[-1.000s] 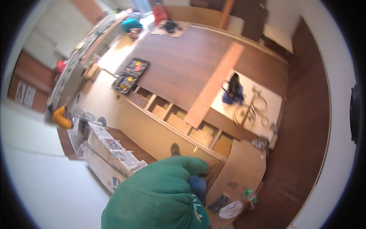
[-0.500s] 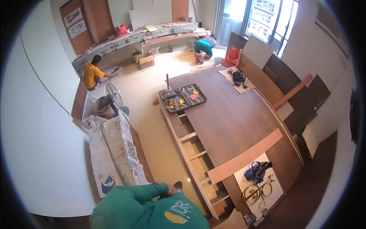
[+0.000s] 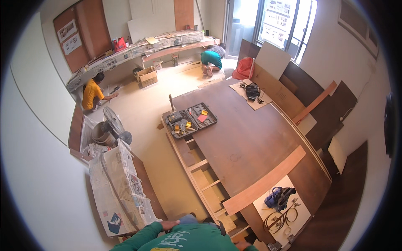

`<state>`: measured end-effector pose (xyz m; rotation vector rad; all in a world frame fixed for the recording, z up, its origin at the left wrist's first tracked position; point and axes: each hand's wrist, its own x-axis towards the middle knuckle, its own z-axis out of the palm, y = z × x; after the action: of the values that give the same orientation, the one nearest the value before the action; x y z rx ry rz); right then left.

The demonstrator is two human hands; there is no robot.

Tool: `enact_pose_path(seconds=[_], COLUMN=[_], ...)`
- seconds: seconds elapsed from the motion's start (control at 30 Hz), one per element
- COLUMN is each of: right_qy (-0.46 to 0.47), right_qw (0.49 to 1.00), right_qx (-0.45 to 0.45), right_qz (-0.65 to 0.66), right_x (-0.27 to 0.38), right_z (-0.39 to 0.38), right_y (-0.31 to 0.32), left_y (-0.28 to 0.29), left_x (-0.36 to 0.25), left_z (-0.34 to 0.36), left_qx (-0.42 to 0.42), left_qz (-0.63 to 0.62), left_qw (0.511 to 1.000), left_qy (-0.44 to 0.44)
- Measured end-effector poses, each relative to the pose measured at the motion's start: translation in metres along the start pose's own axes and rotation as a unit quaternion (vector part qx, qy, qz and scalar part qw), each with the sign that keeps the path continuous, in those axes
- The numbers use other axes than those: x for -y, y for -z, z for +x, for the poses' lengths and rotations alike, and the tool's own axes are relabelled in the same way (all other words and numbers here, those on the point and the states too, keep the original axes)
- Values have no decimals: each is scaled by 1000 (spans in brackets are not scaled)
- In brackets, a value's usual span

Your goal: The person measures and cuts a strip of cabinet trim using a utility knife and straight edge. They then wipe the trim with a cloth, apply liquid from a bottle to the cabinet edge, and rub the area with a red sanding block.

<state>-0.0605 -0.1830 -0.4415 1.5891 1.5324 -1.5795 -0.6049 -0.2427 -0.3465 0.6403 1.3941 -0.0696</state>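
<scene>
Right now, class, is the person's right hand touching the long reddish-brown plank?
Apart: the head view shows the right hand at the lower edge, with open wooden framing visible between it and the near end of the reddish-brown plank.

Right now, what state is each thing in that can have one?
Left hand: at the leg, grip unclear
Right hand: partly cut off, grip unclear
Base: partly boarded over
Strip: lying flat
Near bench: covered up
Tool case: lying open
Box: top open
Fan: running or off, cannot tell
</scene>
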Motion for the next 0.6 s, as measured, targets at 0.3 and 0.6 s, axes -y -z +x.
enact_pose_path(seconds=[0.3,0.6], right_qy=[22,8], right_qw=[922,980], right_qx=[-141,-45], right_qz=[359,-195], right_x=[161,340], right_z=[62,178], right_y=[71,81], left_y=[20,94], left_x=[149,154], left_z=[8,7], left_qx=[-79,-85], left_qz=[-93,-422], left_qw=[963,900], left_qy=[239,69])
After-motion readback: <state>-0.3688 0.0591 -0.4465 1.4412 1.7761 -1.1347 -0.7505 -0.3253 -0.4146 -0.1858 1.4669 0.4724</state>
